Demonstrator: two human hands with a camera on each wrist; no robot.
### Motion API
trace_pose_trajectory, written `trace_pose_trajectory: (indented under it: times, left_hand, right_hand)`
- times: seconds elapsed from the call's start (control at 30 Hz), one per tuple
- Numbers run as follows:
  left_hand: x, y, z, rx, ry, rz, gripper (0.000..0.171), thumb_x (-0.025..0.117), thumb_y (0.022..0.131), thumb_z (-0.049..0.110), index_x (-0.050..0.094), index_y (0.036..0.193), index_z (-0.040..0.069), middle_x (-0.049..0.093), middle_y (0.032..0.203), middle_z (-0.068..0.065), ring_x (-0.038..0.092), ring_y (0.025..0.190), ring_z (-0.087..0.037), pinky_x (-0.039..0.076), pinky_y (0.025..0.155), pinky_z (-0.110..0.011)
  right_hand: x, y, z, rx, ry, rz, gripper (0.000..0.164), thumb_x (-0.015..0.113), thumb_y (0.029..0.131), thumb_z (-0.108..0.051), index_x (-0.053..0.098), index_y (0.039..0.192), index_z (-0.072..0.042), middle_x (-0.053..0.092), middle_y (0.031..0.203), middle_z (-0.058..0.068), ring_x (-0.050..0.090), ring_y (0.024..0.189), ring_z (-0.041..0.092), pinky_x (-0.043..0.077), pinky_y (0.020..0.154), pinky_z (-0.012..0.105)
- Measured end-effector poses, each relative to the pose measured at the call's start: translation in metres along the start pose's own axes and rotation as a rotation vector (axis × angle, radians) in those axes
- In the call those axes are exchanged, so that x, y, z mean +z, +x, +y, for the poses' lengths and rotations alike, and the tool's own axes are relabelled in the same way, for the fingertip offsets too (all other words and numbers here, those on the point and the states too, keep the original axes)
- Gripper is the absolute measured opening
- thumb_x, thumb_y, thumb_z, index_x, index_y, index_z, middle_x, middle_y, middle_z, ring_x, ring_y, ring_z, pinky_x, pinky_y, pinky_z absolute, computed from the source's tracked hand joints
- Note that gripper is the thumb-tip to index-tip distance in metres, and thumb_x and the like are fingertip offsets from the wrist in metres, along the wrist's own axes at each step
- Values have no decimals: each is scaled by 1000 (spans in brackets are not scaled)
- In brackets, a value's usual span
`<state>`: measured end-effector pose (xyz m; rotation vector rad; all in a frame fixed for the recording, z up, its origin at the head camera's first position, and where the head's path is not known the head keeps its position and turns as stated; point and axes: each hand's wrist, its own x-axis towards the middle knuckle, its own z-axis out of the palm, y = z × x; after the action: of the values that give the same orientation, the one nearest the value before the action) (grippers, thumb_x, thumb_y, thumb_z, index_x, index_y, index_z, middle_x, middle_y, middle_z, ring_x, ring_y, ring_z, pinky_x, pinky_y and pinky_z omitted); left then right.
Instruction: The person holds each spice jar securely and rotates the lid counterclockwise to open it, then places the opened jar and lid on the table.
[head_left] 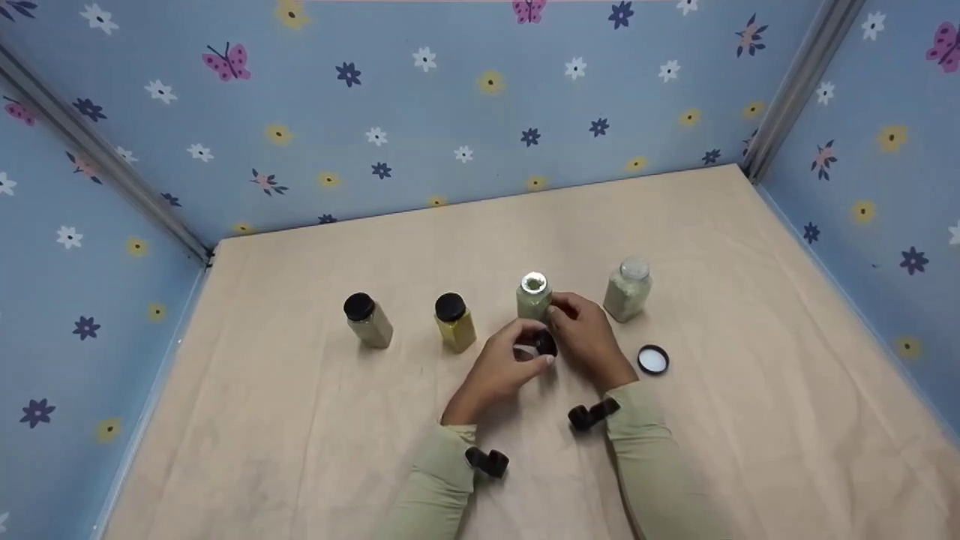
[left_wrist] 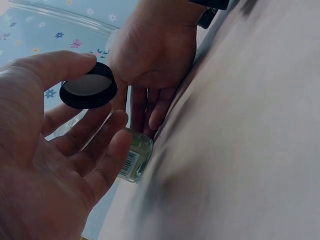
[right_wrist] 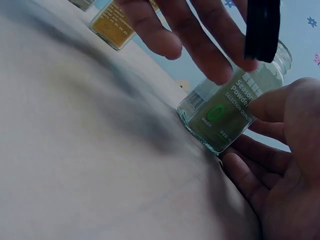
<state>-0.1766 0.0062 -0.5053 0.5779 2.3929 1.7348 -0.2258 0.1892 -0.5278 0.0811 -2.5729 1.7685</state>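
Blue walls (head_left: 465, 105) printed with butterflies and flowers surround a table under a creased beige cloth (head_left: 247, 435), where we see four glass bottles standing in a loose row. Our attention goes to the clear glass bottle of green powder (head_left: 533, 305), upright on the cloth, its mouth bare with a shiny rim. To its left stand a black-capped bottle of yellow powder (head_left: 457, 331) and a black-capped bottle of grey-green powder (head_left: 371, 328); to its right, a pale green bottle with a whitish top (head_left: 628, 292).

Our right hand (head_left: 589, 334) grips the green bottle low down, thumb against the printed front and fingers round the other side. Our left hand (head_left: 504, 360) pinches a round black lid with a white liner (head_left: 546, 343) by its edge, between thumb and finger, the other fingers loosely spread. We hold it just in front of the bottle, tilted — not touching the mouth.

We judge that edge grip to be the weak point: a slip could drop the lid. A knock from the left hand could tip the bottle and spill powder — and the matching loose black lid (head_left: 653, 360), liner up near our right wrist, could be mixed up with this one.
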Motion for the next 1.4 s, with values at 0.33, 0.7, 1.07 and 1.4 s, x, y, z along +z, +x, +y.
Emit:
trace_pose_trajectory:
  times: [0.33,0.7,1.07,1.4]
  left_hand:
    - [6,4,-3,1,58,12,41,76,86,13,61,125,8,57,116,-5,64,101,-16,52,91,-33]
    - [16,3,-6,55,292,-65,46,77,87,21,64,130,11,55,116,-3,53,100,-16,46,87,-28]
    - [21,7,-4,83,437,-114,42,76,86,19,65,125,11,59,115,-6,54,100,-16,46,88,-30]
    - [27,8,-5,124,538,-120,35,78,83,21,68,116,11,62,113,-5,57,105,-18,46,93,-33]
  right_hand:
    - [0,1,1,-23,19,-3,27,62,99,-23,70,121,-12,69,117,3,61,112,18,46,99,38]
    - [0,-1,1,-38,51,-2,25,63,98,-19,71,119,-11,70,115,4,62,106,20,48,94,38]
    - [-1,1,2,-15,49,-13,26,63,98,-21,71,121,-12,69,118,3,61,109,19,46,97,37]
    - [0,2,2,-33,33,-9,28,63,97,-20,71,122,-9,69,118,5,60,111,21,44,100,38]
